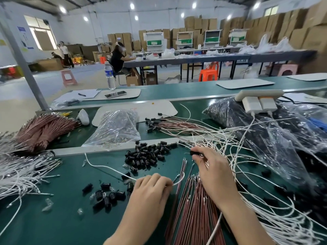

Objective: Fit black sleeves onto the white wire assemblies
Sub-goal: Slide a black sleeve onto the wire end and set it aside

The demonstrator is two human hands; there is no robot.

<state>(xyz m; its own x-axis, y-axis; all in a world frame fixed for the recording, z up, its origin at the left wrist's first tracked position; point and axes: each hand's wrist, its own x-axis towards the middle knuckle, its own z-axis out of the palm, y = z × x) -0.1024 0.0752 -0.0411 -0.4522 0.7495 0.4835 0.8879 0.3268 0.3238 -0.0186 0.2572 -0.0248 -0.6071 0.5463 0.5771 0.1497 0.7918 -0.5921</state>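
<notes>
My left hand [152, 189] pinches a white wire [106, 167] close to its metal tip [177, 178], which pokes out rightward past my fingers. The rest of the wire runs left and toward the far edge of the table [70, 218]. My right hand [214, 172] pinches one black sleeve [194, 152] at its fingertips, beyond the tip and slightly right, not touching it. I reckon the sleeve must come toward me, its bore lined up with the wire. The loose sleeve pile [148, 154] lies just left.

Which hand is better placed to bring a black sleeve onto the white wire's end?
Right. The right hand pinches a black sleeve, close to the end of the white wire that the left hand grips and points toward it.
</notes>
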